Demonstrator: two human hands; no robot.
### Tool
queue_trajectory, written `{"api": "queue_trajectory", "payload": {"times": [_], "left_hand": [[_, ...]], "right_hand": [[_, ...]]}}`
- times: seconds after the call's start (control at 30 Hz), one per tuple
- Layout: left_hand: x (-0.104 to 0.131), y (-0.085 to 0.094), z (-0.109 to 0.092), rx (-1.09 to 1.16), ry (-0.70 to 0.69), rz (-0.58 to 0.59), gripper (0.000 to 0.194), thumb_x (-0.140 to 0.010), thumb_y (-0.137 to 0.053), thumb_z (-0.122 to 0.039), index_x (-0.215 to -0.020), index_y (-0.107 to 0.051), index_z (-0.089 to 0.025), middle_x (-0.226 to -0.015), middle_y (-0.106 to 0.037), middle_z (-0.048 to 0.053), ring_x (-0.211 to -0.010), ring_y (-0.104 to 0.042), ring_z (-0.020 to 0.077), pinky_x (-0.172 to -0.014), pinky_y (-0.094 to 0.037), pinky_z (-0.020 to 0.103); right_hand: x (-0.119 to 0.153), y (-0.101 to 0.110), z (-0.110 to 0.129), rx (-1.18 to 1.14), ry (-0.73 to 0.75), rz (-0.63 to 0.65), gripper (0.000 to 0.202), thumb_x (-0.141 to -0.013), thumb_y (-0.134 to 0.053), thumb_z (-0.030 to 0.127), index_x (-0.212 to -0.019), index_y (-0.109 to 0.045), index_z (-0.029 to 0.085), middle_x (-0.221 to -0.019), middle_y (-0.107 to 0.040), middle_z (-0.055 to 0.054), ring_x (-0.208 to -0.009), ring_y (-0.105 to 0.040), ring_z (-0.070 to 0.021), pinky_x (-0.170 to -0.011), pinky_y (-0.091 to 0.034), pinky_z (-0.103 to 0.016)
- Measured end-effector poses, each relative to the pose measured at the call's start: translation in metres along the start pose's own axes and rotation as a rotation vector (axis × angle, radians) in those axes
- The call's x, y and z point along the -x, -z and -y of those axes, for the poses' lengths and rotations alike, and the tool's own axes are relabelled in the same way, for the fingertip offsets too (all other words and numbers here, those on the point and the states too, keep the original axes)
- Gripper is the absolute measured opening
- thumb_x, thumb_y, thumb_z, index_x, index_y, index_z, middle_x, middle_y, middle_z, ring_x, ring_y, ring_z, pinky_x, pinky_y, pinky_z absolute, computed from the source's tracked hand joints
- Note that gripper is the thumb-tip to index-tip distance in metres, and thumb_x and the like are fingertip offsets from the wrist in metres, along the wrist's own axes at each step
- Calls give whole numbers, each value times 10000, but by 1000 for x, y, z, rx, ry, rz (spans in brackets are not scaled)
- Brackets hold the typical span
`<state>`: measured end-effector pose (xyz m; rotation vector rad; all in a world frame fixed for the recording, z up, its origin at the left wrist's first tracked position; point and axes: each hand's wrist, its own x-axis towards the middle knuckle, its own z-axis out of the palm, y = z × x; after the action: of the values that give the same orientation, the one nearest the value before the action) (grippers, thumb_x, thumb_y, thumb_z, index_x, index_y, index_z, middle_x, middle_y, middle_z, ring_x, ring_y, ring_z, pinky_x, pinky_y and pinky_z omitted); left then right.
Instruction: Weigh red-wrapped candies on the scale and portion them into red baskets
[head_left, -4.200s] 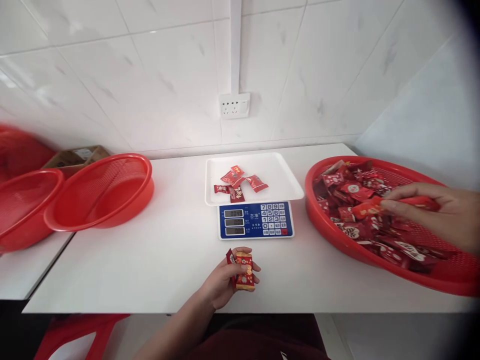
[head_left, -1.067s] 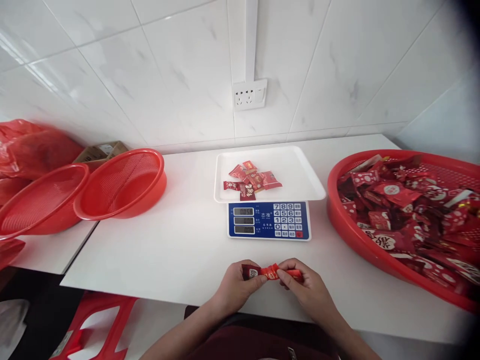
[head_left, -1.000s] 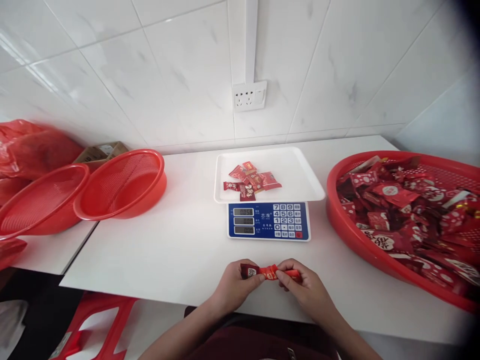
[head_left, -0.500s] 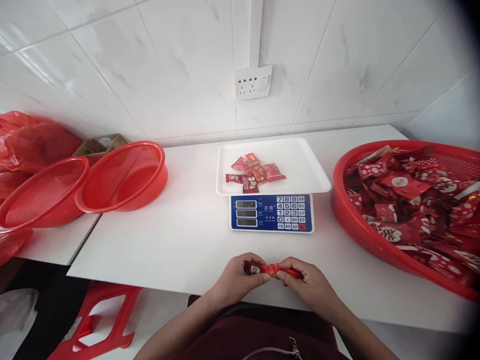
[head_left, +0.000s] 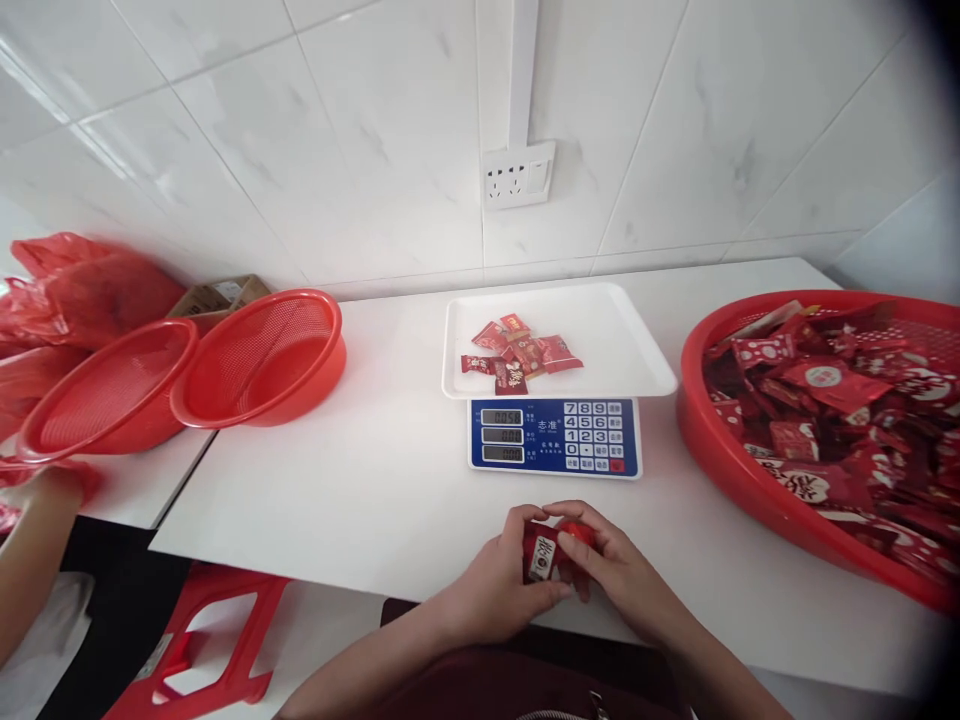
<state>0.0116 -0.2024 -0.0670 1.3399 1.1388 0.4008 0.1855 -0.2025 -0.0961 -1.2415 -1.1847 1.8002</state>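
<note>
Nearest to you, at the near edge of the white table [head_left: 360, 500], your two hands meet over a small bunch of red candy packets [head_left: 546, 548]. Your left hand [head_left: 501, 580] is curled around the left side of the bunch, fingers closed on it, with a white-labelled packet face showing between thumb and fingers. Your right hand [head_left: 622, 572] presses in from the right, its fingertips clamped on the same bunch, so the two hands touch each other around it. The packets sit just above the table surface; whether they rest on it I cannot tell.

Just beyond your hands stands the scale [head_left: 555, 438], its blue front panel with three small displays and a keypad facing you. On top of it lies the white tray [head_left: 622, 345], and on the left half of that tray a small heap of red candies [head_left: 521, 355] lies loosely together.

To the right, near the scale but apart from it, a large red basket [head_left: 720, 450] holds a deep pile of wrapped red sweets [head_left: 840, 400].

On the left, two red mesh bowls [head_left: 255, 355] overlap each other across the seam to a second table. Behind them sit a cardboard box [head_left: 217, 295] and red plastic bags [head_left: 82, 290]. Below the table edge a red stool [head_left: 202, 640] shows. At the far left a blurred forearm of another person [head_left: 30, 560] enters.

On the far tiled wall, a white socket [head_left: 519, 175] hangs above the tray.
</note>
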Motion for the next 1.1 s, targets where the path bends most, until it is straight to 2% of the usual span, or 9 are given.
{"api": "queue_trajectory", "payload": {"times": [0.17,0.27,0.33,0.4,0.53,0.63,0.7,0.8,1.1], "left_hand": [[-6,-6,6,-246,-41,-5,923,-760,-592,-220,-1453,16,-251,-1058,-645,88,-868,-620,228,-757,-468,358],[-11,-3,7,-459,-46,81,1026,-719,-668,-358,-1458,36,-256,-1067,-654,103,-899,-626,286,-763,-474,399],[-14,15,2,-535,-68,20,1001,-700,-683,-428,-1459,-45,-291,-1044,-662,74,-869,-632,267,-768,-488,392],[-17,53,-7,-595,-132,-239,788,-763,-620,-426,-1429,-211,-322,-1115,-633,55,-924,-614,228,-826,-485,366],[-12,168,-28,-944,-158,-1030,526,-882,-429,-416,-1347,-388,-173,-1380,-434,142,-1302,-342,275,-1050,-308,420],[-4,239,-33,-1142,134,-1234,588,-885,-389,-447,-1371,-344,-119,-1430,-358,191,-1356,-226,341,-1068,-206,527],[-3,261,-31,-1143,316,-1164,562,-895,-342,-461,-1335,-390,-116,-1312,-505,205,-1273,-377,356,-1020,-254,557],[-7,258,-23,-1140,352,-1043,518,-900,-319,-466,-1242,-487,-115,-1129,-637,183,-1080,-560,329,-939,-361,493],[-16,184,-40,-1149,126,-775,554,-899,-293,-546,-1294,-434,-185,-1160,-626,124,-1011,-599,283,-790,-444,348]], "right_hand": [[-10,-2,0,19,36,60,429,-775,-550,554,-1013,-571,198,-819,-624,-25,-522,-504,-107,-510,-444,-259],[-16,-4,-6,124,136,27,338,-767,-584,522,-811,-579,187,-759,-611,-19,-663,-560,-150,-632,-471,-273],[-18,-4,-13,118,116,-17,365,-768,-567,550,-706,-525,192,-658,-563,9,-586,-529,-128,-535,-448,-234],[-19,-3,-20,70,44,-30,424,-747,-541,619,-704,-499,199,-584,-506,39,-448,-436,-89,-387,-355,-193],[-20,0,-26,0,-10,-6,471,-699,-563,666,-739,-523,198,-574,-495,42,-422,-429,-77,-344,-329,-171],[-21,-1,-26,-16,16,24,474,-660,-613,658,-746,-534,199,-589,-485,45,-430,-440,-77,-332,-339,-167],[-22,-2,-25,-19,31,27,473,-655,-624,651,-755,-536,197,-600,-479,47,-433,-443,-75,-330,-348,-167],[-22,-3,-25,-27,46,29,456,-675,-624,629,-765,-535,191,-625,-485,41,-456,-455,-76,-337,-369,-168],[-21,4,-27,-14,57,120,401,-742,-594,579,-825,-518,195,-676,-479,33,-522,-486,-91,-391,-421,-190]]}}
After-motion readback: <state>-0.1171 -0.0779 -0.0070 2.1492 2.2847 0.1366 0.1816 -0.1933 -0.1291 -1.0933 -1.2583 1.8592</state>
